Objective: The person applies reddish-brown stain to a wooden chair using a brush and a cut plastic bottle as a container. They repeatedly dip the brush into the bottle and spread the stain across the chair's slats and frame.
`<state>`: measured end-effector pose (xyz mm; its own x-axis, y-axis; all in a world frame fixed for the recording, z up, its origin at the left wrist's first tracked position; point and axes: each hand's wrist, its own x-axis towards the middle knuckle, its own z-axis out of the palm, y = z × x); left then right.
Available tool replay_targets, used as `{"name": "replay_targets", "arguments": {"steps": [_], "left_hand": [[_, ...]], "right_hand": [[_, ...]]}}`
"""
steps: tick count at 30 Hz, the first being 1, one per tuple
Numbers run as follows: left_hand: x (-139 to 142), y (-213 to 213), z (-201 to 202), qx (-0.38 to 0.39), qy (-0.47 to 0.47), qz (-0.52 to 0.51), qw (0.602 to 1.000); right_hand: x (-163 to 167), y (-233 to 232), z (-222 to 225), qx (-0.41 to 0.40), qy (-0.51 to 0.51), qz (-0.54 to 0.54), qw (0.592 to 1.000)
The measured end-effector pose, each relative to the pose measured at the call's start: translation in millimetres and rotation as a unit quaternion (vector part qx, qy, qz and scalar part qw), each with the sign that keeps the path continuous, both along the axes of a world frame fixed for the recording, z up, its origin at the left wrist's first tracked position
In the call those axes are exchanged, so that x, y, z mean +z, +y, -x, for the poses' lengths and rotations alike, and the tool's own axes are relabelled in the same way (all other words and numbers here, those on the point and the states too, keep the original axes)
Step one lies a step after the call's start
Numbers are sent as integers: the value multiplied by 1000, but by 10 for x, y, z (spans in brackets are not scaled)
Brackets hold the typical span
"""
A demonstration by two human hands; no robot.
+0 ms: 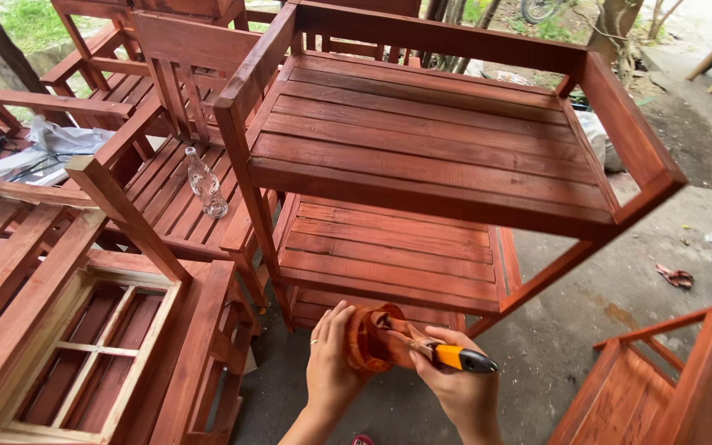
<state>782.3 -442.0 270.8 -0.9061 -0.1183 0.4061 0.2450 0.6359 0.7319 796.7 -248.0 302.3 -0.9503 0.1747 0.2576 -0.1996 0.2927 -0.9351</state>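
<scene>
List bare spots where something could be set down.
Top shelf of the red wooden rack is bare between its side rails; the middle shelf too. The chair seat holds a glass bottle. Left side is crowded with frames. Both hands grip a stained brush.

bottle (pixel 205 183) on chair (pixel 176 206), left of shelf (pixel 422 156)

Both bare forearms rise from six o'clock and meet low in the view, the left hand (pixel 329 363) with fingers spread and curled toward one o'clock, a ring on one finger, the right hand (pixel 452 381) clenched, knuckles toward eleven o'clock
</scene>
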Motion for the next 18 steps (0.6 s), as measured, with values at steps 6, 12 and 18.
{"name": "replay_targets", "arguments": {"steps": [6,12,18], "left_hand": [[-553,233,997,89,-100,-102,986],[-1747,186,1935,130,-97,-116,980],[-2781,12,2577,120,-57,-142,981]], "right_hand": [[-907,441,1131,-165,-177,278,929],[-2039,440,2397,-174,-178,434,866],[-3305,-47,3727,-181,-223,439,852]]}}
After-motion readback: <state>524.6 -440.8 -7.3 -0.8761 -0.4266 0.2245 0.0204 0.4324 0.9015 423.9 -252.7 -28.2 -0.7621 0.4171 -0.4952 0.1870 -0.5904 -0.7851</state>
